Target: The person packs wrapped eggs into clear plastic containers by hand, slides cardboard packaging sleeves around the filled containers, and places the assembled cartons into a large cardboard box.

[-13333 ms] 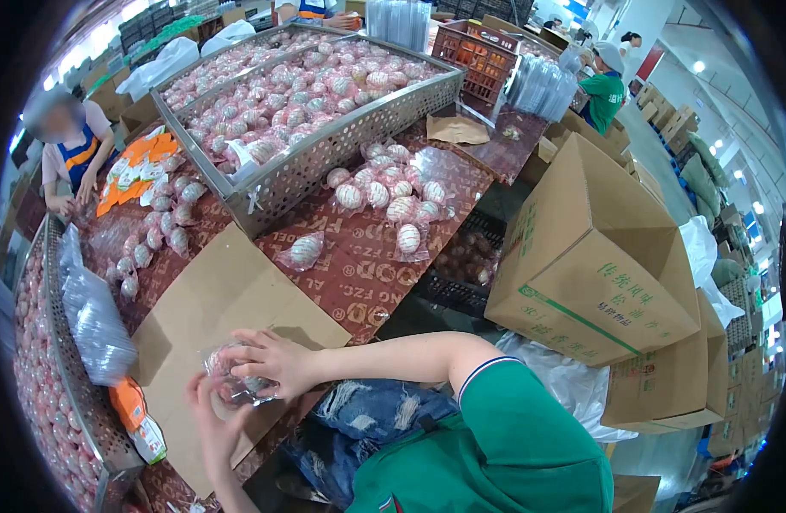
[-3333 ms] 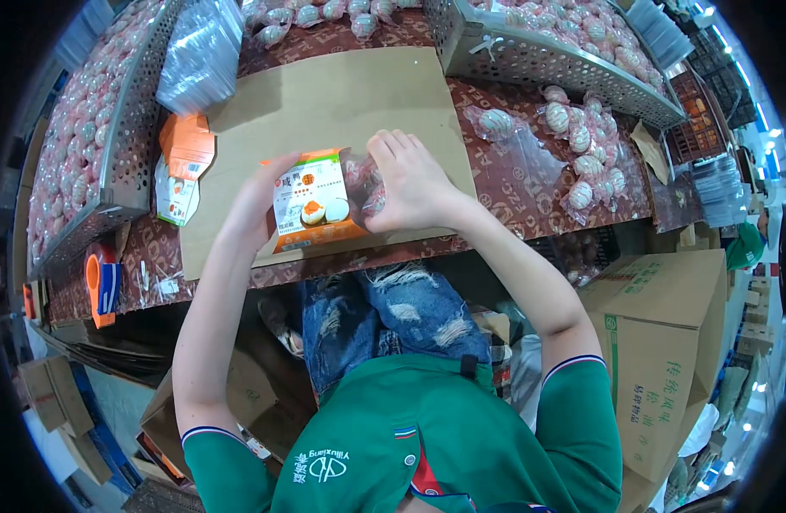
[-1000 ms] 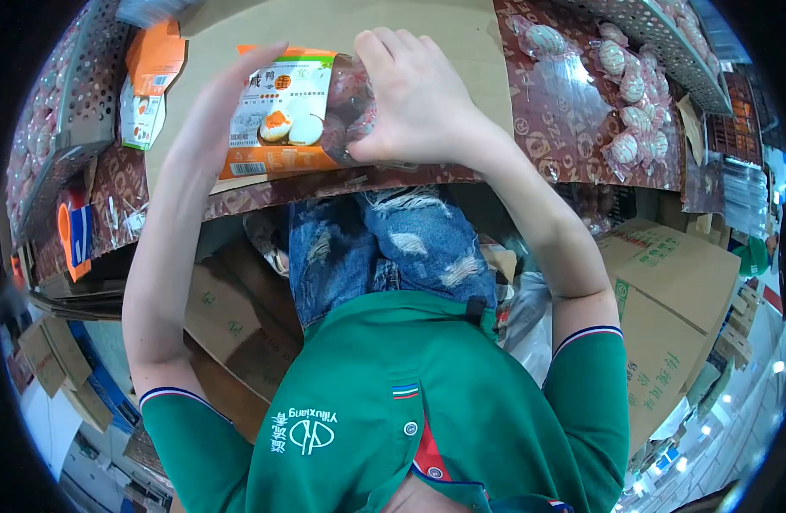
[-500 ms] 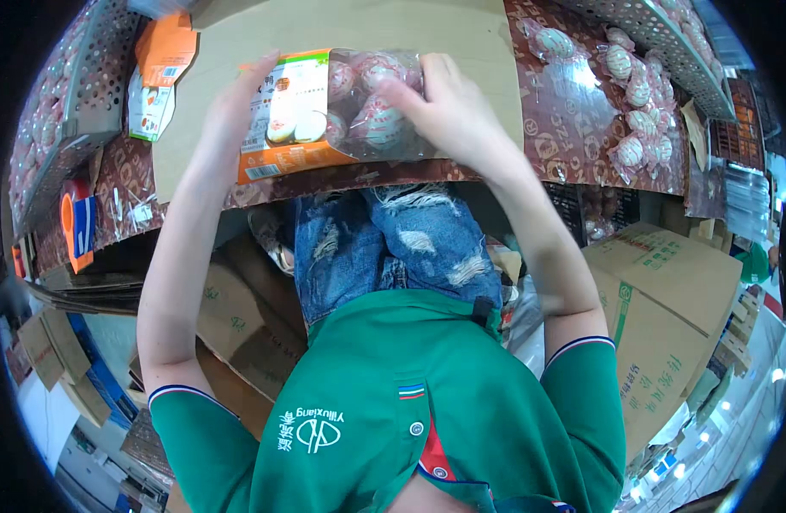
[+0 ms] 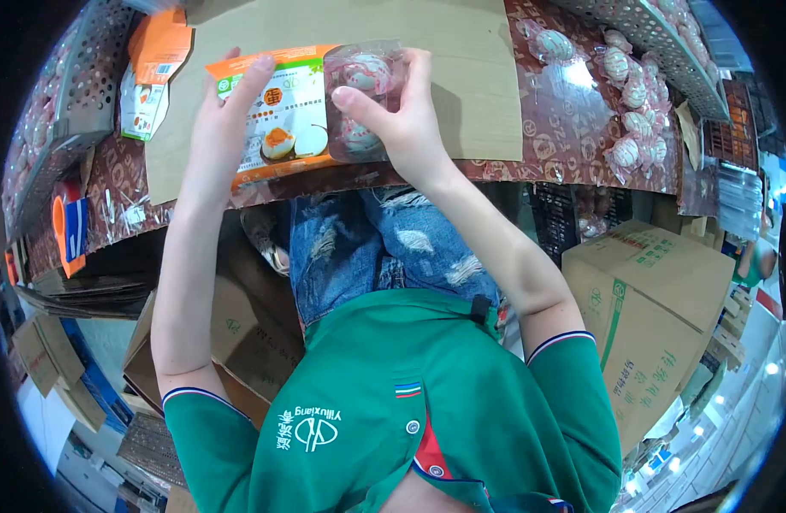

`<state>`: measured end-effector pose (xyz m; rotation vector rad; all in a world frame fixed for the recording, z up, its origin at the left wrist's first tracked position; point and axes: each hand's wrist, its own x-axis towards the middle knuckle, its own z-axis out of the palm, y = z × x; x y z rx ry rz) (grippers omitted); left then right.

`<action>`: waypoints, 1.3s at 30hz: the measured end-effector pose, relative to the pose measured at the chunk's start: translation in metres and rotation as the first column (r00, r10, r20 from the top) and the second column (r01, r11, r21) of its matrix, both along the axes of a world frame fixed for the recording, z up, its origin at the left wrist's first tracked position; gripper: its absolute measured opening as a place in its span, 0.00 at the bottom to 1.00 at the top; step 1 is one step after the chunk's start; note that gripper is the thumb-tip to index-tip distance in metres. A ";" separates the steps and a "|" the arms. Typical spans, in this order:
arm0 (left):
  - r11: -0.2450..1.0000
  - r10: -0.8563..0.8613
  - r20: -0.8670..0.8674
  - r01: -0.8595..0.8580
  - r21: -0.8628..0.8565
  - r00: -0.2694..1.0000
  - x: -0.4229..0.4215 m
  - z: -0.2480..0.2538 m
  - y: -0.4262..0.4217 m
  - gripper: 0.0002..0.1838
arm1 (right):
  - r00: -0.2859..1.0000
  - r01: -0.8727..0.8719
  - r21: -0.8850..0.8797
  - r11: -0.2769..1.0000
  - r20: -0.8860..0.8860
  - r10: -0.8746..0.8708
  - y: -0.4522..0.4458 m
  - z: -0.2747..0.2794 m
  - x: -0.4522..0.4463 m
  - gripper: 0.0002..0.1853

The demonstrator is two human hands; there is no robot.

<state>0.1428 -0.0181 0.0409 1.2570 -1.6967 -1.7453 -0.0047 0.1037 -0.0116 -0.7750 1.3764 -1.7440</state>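
In the middle of the bench I hold a pack with both hands. An orange, white and green printed cardboard sleeve [image 5: 282,107] covers its left and middle part. From the sleeve's right end sticks a clear plastic egg box [image 5: 354,154] with wrapped eggs [image 5: 365,73] inside. My left hand [image 5: 235,103] grips the sleeve's left end, thumb on the printed face. My right hand [image 5: 397,111] clasps the box's right end, its thumb across the front and its fingers behind. How many eggs lie under the sleeve is hidden.
A cardboard sheet [image 5: 470,103] covers the bench middle. Loose wrapped eggs [image 5: 637,94] lie to the right. Flat orange sleeves [image 5: 160,47] and a perforated crate [image 5: 94,77] stand left, beside an orange-and-blue tape dispenser [image 5: 70,227]. A carton [image 5: 650,316] stands low on the right.
The sleeve now covers more of the egg box, so fewer eggs show at its right end. My right hand has moved left, and the pack's printed face is turned more towards me.
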 end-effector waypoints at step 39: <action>0.791 -0.259 -0.669 -0.245 -0.561 0.697 -0.033 -0.037 0.037 0.47 | 0.940 -0.175 -0.678 0.714 -0.330 -0.083 -0.007 0.023 -0.027 0.20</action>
